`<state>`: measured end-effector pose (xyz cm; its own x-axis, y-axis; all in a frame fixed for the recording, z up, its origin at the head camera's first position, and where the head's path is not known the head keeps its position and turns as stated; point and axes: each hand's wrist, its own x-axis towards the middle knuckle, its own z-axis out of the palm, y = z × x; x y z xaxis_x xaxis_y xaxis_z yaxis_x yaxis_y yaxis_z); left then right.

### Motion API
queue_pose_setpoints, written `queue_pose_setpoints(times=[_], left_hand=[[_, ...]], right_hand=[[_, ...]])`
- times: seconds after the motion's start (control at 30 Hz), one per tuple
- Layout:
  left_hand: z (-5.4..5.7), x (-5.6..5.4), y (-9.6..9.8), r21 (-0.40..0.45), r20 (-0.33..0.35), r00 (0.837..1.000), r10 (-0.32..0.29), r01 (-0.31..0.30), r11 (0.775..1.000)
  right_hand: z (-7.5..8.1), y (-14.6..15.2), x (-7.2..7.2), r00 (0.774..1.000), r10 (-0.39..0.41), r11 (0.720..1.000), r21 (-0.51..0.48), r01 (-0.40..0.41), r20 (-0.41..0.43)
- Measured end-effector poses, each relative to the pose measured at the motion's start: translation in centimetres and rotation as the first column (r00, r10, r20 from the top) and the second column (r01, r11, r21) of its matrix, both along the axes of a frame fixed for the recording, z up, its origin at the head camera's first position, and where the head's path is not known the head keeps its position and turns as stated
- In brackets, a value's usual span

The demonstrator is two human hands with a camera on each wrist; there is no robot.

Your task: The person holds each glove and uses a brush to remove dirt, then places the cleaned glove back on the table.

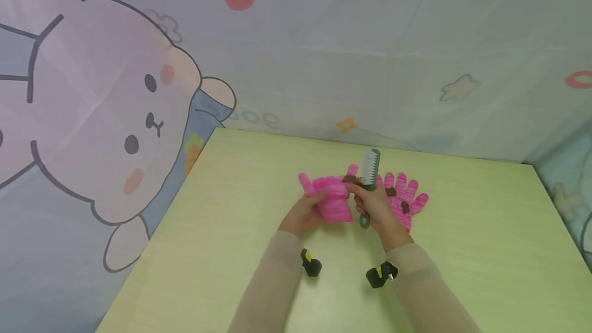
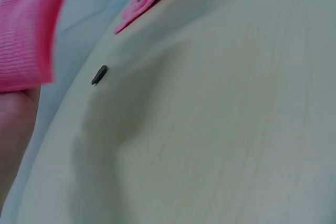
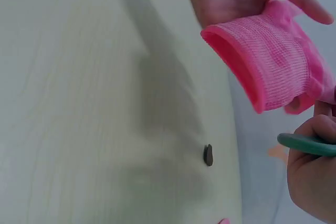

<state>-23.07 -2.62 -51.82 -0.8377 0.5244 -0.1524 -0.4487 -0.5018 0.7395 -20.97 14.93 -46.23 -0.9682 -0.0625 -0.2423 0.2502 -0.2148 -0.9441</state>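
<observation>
Held up over the table is a pink knit glove (image 1: 334, 202), its cuff (image 3: 275, 64) hanging toward me in the right wrist view. My left hand (image 1: 302, 215) grips it from the left side, thumb on top. In my right hand (image 1: 372, 202) is a green-handled brush (image 1: 371, 168), white bristles pointing up and left; its handle end (image 3: 307, 144) sticks out below the fist. The right fingertips also touch the glove's right side, beside a brown patch (image 1: 349, 179). Part of the glove is hidden behind the hands.
A second pink glove (image 1: 409, 191) with brown patches lies flat just right of the right hand. A small dark brown piece (image 3: 208, 155) rests on the pale yellow-green table (image 1: 476, 251). A printed cloth (image 1: 324, 55) hangs behind the table's back edge.
</observation>
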Motion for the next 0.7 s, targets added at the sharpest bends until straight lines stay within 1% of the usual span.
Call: queue_pose_setpoints(times=[0.07,0.13,0.2,0.27,0.33,0.43,0.5,0.57,0.63,0.7], left_hand=[[0.1,-0.3,-0.1,-0.076,-0.039,0.999,0.038,-0.041,0.996],[0.1,-0.5,0.0,-0.159,-0.082,0.994,0.074,-0.087,0.983],[0.2,-0.6,0.2,-0.239,-0.103,0.989,0.103,-0.125,0.963],[0.3,-0.5,0.4,-0.309,-0.101,0.985,0.139,-0.164,0.937],[0.3,-0.5,0.4,-0.335,-0.079,0.981,0.176,-0.193,0.922],[0.2,-0.5,0.2,-0.363,-0.043,0.976,0.215,-0.216,0.906],[0.1,-0.5,0.1,-0.369,-0.019,0.972,0.233,-0.223,0.902],[0.0,-0.5,0.0,-0.370,-0.004,0.970,0.244,-0.228,0.901],[-0.1,-0.5,-0.1,-0.373,0.002,0.969,0.248,-0.229,0.899],[-0.2,-0.5,-0.1,-0.377,0.002,0.969,0.247,-0.228,0.898]], right_hand=[[-0.4,0.2,-0.1,1.000,-0.001,0.999,0.050,0.000,0.020],[-0.8,0.3,-0.1,0.999,-0.003,0.995,0.099,0.000,0.034],[-1.1,0.5,-0.1,0.999,-0.005,0.990,0.141,-0.001,0.045],[-1.4,0.7,-0.1,0.998,-0.013,0.984,0.177,0.004,0.055],[-1.7,0.9,-0.1,0.998,-0.030,0.979,0.202,0.017,0.063],[-2.1,1.5,-0.2,0.996,-0.047,0.974,0.226,0.029,0.075],[-2.2,1.9,-0.2,0.996,-0.037,0.968,0.250,0.016,0.080],[-2.4,2.2,-0.2,0.996,-0.009,0.963,0.268,-0.014,0.084],[-2.5,2.5,-0.1,0.996,0.021,0.957,0.288,-0.044,0.083],[-2.5,2.6,-0.1,0.996,0.035,0.954,0.294,-0.057,0.079]])
